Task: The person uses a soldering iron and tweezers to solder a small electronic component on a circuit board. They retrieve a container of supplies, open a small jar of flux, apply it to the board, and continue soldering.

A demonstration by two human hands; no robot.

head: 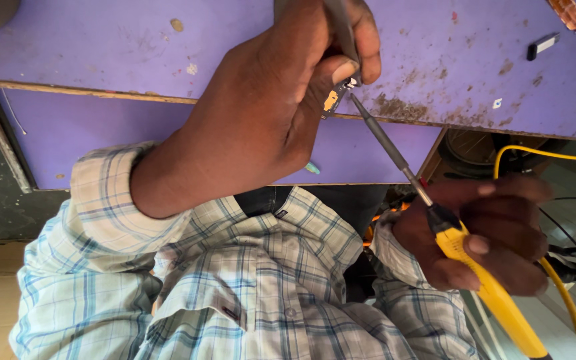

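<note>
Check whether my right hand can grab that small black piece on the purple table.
Probably not: the right hand holds the soldering iron, though the path to the black piece looks open.

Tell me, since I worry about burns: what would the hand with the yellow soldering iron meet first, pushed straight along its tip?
Probably the small dark circuit part pinched in the other hand; the right hand aims there.

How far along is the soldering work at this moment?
Already done: the left hand pinches the small circuit part at the purple table edge, and the right hand grips the yellow soldering iron. In hand: the iron's tip sits at the part. Left: whether any joint is finished cannot be told; the part is too small.
</note>
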